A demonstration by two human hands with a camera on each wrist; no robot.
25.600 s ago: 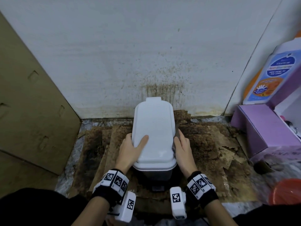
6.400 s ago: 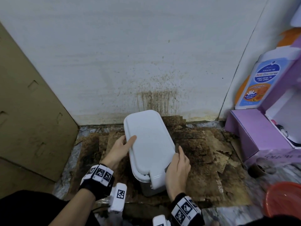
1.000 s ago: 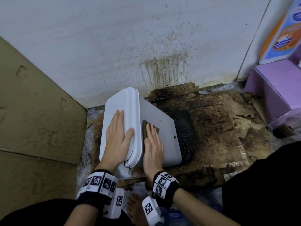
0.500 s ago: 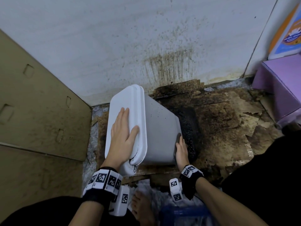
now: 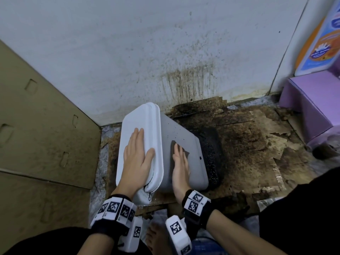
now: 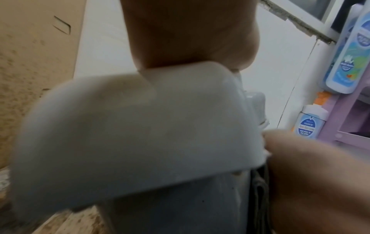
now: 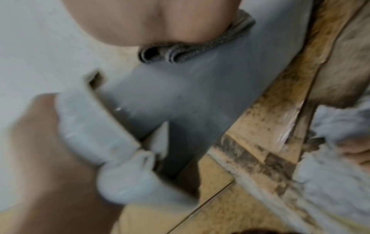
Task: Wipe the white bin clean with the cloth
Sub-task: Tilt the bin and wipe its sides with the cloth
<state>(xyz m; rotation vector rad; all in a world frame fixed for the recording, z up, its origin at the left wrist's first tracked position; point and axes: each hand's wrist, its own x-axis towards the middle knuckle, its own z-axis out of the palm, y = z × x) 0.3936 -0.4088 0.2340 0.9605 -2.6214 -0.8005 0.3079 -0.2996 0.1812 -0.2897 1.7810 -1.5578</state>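
Stained cardboard point(image 5: 248, 144) covers the floor below a spattered white wall point(image 5: 147, 43), and on it the white bin point(image 5: 185, 144) lies tipped on its side, lid point(image 5: 141, 122) facing left. Left hand point(image 5: 137, 157) lies flat on the lid, fingers straight, thumb out. Right hand point(image 5: 180, 166) presses a folded grey cloth point(image 5: 173, 146) flat against the bin's upturned grey side, fingers extended. Purple box point(image 5: 312, 103) sits right, brown cardboard panel point(image 5: 36, 126) leaning left.
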